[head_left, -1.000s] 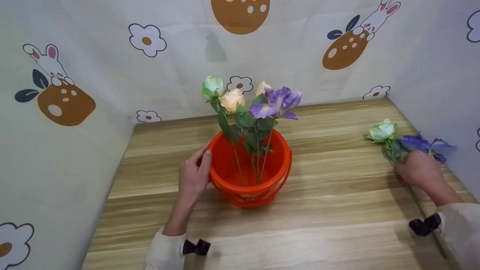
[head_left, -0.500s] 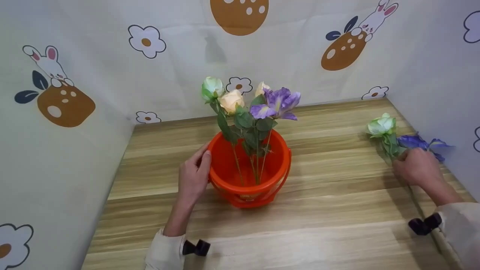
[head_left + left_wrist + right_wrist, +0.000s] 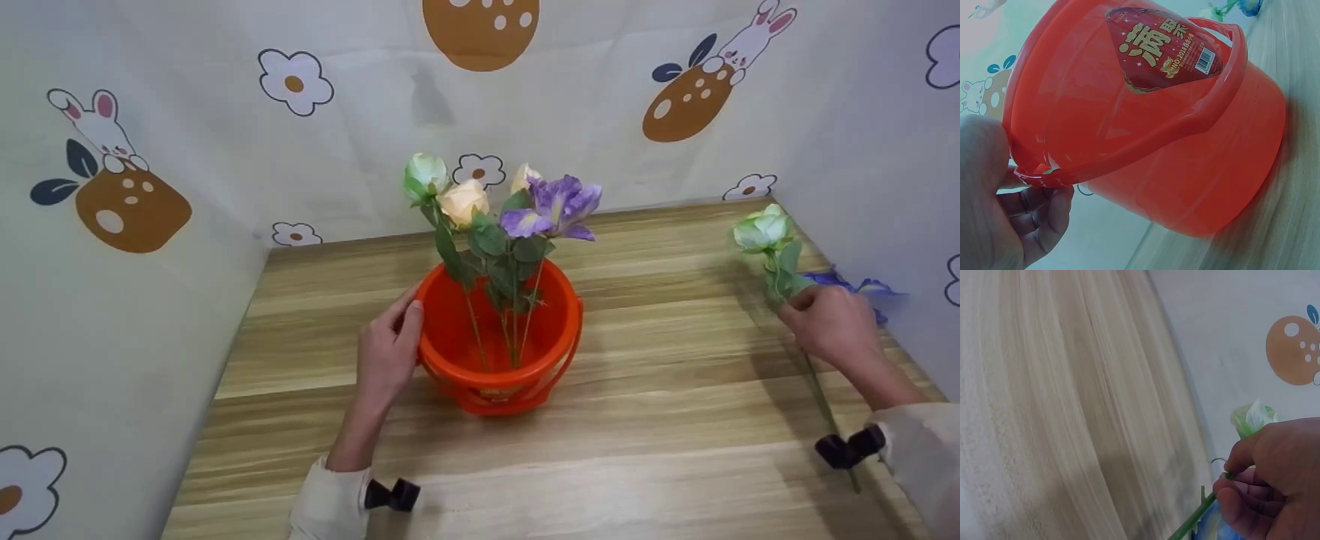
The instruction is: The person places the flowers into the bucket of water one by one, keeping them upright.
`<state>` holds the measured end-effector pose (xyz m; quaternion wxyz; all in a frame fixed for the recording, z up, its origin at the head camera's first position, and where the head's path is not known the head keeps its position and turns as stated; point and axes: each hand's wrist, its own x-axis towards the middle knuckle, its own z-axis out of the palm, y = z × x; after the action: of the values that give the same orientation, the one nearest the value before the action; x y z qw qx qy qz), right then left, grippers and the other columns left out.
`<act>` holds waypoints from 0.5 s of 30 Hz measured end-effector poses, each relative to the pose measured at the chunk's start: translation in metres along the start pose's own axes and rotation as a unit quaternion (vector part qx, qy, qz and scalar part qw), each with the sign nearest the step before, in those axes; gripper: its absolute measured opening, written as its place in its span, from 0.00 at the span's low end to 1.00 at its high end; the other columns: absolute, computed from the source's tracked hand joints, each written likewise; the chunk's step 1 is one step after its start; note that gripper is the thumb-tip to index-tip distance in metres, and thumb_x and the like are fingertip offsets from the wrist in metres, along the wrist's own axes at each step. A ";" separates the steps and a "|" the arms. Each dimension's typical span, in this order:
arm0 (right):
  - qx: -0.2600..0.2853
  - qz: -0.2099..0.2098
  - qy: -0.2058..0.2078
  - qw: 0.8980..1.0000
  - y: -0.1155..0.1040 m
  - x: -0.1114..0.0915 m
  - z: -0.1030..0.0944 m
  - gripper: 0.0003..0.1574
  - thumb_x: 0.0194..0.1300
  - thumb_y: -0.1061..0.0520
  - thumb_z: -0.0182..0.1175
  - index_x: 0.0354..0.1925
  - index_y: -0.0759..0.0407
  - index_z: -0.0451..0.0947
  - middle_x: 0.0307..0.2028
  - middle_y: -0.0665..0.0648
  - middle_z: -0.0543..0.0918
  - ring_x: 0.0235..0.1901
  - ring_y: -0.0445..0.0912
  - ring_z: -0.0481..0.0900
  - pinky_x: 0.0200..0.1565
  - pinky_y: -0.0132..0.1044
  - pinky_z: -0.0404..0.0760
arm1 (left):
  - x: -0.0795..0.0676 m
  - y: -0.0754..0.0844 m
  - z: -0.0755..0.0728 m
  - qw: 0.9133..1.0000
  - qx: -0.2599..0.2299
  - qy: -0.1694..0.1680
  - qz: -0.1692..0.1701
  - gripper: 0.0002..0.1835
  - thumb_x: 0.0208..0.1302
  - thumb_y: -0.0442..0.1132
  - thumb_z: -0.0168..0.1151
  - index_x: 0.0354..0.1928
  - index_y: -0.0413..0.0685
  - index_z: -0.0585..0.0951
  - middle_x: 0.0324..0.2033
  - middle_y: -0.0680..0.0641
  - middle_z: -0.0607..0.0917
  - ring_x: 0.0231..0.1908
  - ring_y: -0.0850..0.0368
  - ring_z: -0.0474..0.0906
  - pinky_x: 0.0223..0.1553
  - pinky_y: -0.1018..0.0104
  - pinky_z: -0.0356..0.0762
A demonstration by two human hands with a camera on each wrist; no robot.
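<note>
An orange plastic bucket [image 3: 442,367] stands on the wooden table, several artificial flowers upright in it. My left hand [image 3: 386,360] grips its left rim, with fingers curled by the handle's [image 3: 1174,140] joint in the left wrist view. At the right side, my right hand [image 3: 832,322] pinches the green stem [image 3: 1193,520] of a pale green rose [image 3: 763,229] between thumb and fingers. The rose head tilts up off the table. Behind that hand lies a blue-purple iris [image 3: 877,287], partly hidden by it.
In the bucket are a pale green rose [image 3: 426,176], peach roses [image 3: 463,202] and a light purple iris [image 3: 559,210]. Patterned cloth walls [image 3: 360,135] enclose the wooden table [image 3: 645,450] at the back and both sides.
My right hand has raised the green rose slightly off the table, away from the blue-purple iris; its stem has slid upward. The left hand and bucket have stayed in place.
</note>
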<state>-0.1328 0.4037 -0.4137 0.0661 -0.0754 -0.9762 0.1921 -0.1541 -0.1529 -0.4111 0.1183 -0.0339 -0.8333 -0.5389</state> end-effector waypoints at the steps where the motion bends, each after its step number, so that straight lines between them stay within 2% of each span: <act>1: 0.002 -0.002 0.003 1.000 -0.002 0.000 -0.001 0.17 0.67 0.59 0.58 0.25 0.69 0.85 0.19 0.60 0.83 0.22 0.55 0.79 0.28 0.49 0.76 | 0.000 0.000 0.000 1.000 0.000 0.001 0.001 0.21 0.81 0.47 0.55 0.69 0.53 0.83 0.32 0.42 0.87 0.22 0.58 0.77 0.24 0.70 0.79; 4: 0.013 -0.008 0.010 1.000 -0.008 0.000 -0.002 0.19 0.69 0.59 0.59 0.40 0.76 0.86 0.29 0.70 0.88 0.24 0.58 0.84 0.34 0.59 0.82 | -0.001 0.001 0.000 1.000 -0.002 0.000 0.001 0.21 0.81 0.47 0.55 0.69 0.54 0.82 0.29 0.43 0.85 0.21 0.57 0.76 0.23 0.70 0.79; 5: 0.015 -0.012 0.016 1.000 -0.010 0.000 -0.003 0.20 0.69 0.59 0.58 0.42 0.77 0.86 0.32 0.72 0.88 0.24 0.57 0.85 0.35 0.60 0.82 | -0.001 0.000 0.000 1.000 -0.003 -0.001 0.001 0.21 0.81 0.47 0.55 0.69 0.54 0.82 0.30 0.43 0.85 0.21 0.57 0.77 0.24 0.70 0.79; 7: 0.021 -0.016 0.023 0.999 -0.014 0.000 -0.004 0.20 0.70 0.59 0.58 0.41 0.78 0.86 0.30 0.71 0.88 0.21 0.52 0.83 0.31 0.55 0.82 | -0.001 0.000 0.000 1.000 -0.003 -0.004 0.002 0.21 0.81 0.47 0.55 0.70 0.53 0.82 0.33 0.43 0.87 0.22 0.57 0.77 0.25 0.70 0.80; 11: 0.030 -0.024 0.048 0.998 -0.023 -0.001 -0.004 0.20 0.70 0.58 0.57 0.39 0.76 0.86 0.25 0.67 0.88 0.19 0.47 0.80 0.25 0.42 0.76 | -0.001 0.000 -0.001 1.000 -0.004 -0.009 0.003 0.22 0.81 0.47 0.54 0.70 0.53 0.81 0.37 0.42 0.88 0.24 0.57 0.78 0.27 0.70 0.81; 15: 0.042 -0.021 0.060 0.997 -0.032 -0.003 -0.006 0.20 0.71 0.58 0.55 0.40 0.76 0.85 0.27 0.70 0.88 0.17 0.45 0.79 0.23 0.39 0.73 | -0.001 0.001 -0.001 1.000 -0.007 -0.013 -0.002 0.22 0.81 0.48 0.54 0.70 0.54 0.81 0.37 0.42 0.88 0.23 0.56 0.78 0.26 0.70 0.81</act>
<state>-0.1333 0.3764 -0.3964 0.1315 -0.0629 -0.9630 0.2265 -0.1526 -0.1534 -0.4104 0.1063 -0.0403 -0.8312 -0.5443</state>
